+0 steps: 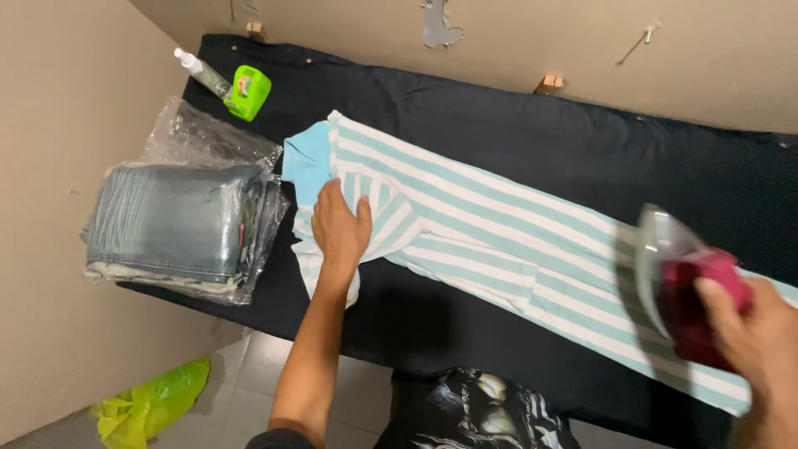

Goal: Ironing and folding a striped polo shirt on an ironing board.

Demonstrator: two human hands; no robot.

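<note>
Spread lengthwise across the ironing table (515, 133) — a striped garment (499, 224), running from upper left down to the right edge. Pressed flat on its left end, the left hand (339, 229). Over its right end, tilted, an iron (677, 283) gripped by the right hand (752, 328). Left of the garment, on the table's end, a stack of folded jeans in plastic wrap (179, 224). Behind that stack, near the far corner, a spray bottle (229, 83) lying on its side. Below the table's left end, on the floor — a crumpled bag (150, 407).
</note>
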